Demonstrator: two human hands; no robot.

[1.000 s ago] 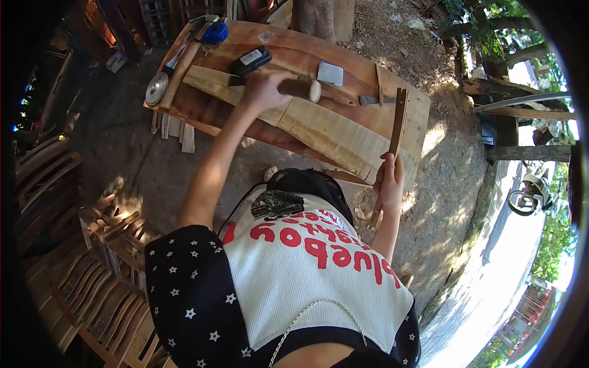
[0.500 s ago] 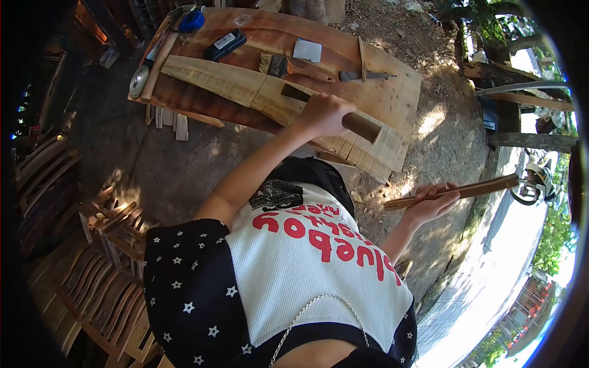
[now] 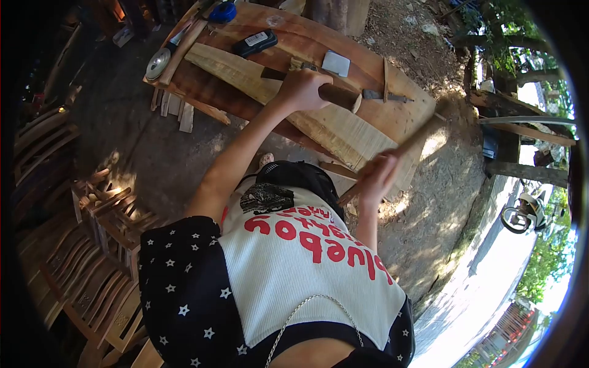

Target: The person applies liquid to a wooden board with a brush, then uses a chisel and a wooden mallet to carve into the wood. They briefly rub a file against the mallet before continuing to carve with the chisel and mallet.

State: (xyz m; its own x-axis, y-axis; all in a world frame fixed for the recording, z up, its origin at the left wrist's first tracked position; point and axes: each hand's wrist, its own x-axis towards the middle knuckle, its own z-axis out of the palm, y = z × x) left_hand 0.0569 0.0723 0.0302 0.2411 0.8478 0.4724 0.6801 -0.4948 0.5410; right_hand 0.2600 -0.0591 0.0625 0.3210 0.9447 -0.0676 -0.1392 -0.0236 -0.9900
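Note:
My left hand point(image 3: 302, 90) is closed around a chisel, whose thick round wooden handle point(image 3: 341, 98) sticks out to the right and whose dark flat blade point(image 3: 272, 73) shows to the left. It hovers over a pale wooden board point(image 3: 356, 138) lying along the near side of the workbench point(image 3: 392, 76). My right hand point(image 3: 377, 175), smeared by motion, grips a narrow wooden slat point(image 3: 423, 135) near the bench's right corner. The slat slants up and to the right, and its lower end shows below the hand.
On the bench lie a dark box-shaped object point(image 3: 254, 43), a whitish square block point(image 3: 335, 63), a dark-bladed tool point(image 3: 386, 96), a blue tape measure point(image 3: 222, 12) and an angle grinder point(image 3: 158, 63). Wooden chair parts point(image 3: 92, 282) are stacked at left. A motorbike point(image 3: 526, 211) stands at right.
My right hand has swung the slat up and left, toward the bench, and tilted it more steeply. My left hand has moved up and slightly left with the chisel. The view has shifted slightly.

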